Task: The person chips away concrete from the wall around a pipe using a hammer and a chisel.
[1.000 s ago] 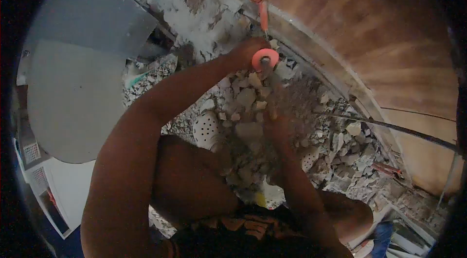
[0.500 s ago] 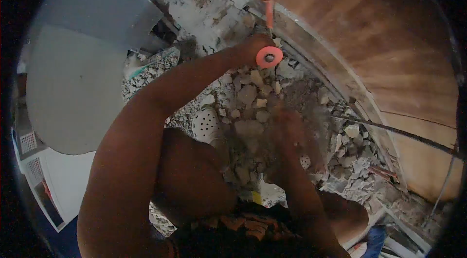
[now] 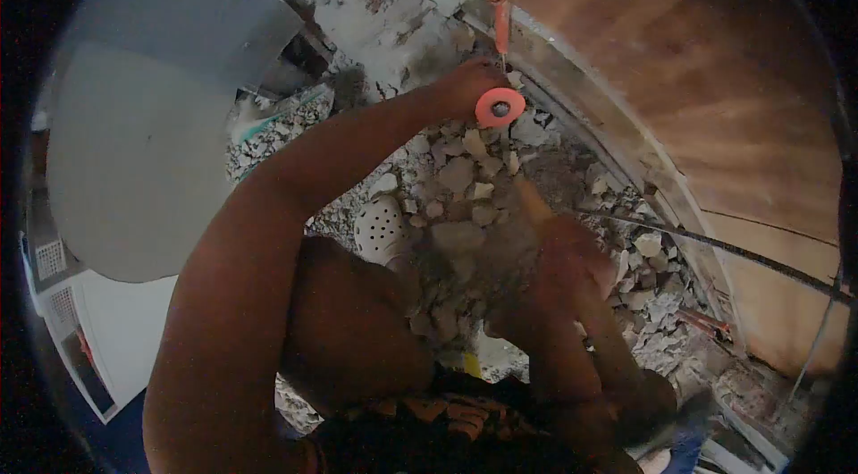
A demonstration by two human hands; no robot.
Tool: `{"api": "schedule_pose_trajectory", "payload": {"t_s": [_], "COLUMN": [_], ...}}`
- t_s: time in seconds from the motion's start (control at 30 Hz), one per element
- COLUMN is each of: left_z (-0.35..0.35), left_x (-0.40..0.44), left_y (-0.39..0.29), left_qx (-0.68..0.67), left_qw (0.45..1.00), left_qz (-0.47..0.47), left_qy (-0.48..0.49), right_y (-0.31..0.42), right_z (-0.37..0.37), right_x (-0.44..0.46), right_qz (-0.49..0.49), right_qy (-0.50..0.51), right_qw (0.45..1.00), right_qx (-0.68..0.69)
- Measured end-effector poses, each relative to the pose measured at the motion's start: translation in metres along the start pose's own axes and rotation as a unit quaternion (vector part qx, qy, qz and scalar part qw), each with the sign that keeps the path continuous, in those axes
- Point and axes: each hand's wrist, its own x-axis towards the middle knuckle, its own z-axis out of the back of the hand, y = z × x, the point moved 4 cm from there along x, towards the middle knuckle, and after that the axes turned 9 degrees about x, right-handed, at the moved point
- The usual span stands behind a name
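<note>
My left hand (image 3: 476,83) is closed around a chisel below its round pink-orange hand guard (image 3: 489,115). The chisel's steel striking end (image 3: 500,109) shows in the middle of the guard; its tip is hidden. My right hand (image 3: 572,260), smeared by motion, is closed on a hammer with a pale wooden handle (image 3: 534,202). The handle points up toward the chisel, and the hammer's head is hard to make out. Broken rubble (image 3: 457,175) lies on the ground beneath both hands.
A curved brown wooden panel (image 3: 697,99) rises on the right, with a dark rod or cable (image 3: 715,244) crossing it. An orange-red bar (image 3: 502,23) stands above my left hand. Grey sheets (image 3: 143,161) lie at left. My white perforated clog (image 3: 381,228) rests on the rubble.
My right hand has moved a little down and to the right, and the wooden handle now shows more clearly. My left hand stays on the chisel, nearly still.
</note>
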Motion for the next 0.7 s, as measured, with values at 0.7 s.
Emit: {"api": "schedule_pose_trajectory", "payload": {"t_s": [0.7], "left_z": [-0.002], "left_x": [-0.005], "left_y": [0.011], "left_qx": [-0.100], "left_qw": [0.988], "left_qz": [0.104], "left_qy": [0.060], "right_y": [-0.027], "right_z": [-0.005], "right_x": [0.009], "right_qz": [-0.023], "right_qy": [-0.035], "right_qw": [0.994], "right_qx": [-0.097]}}
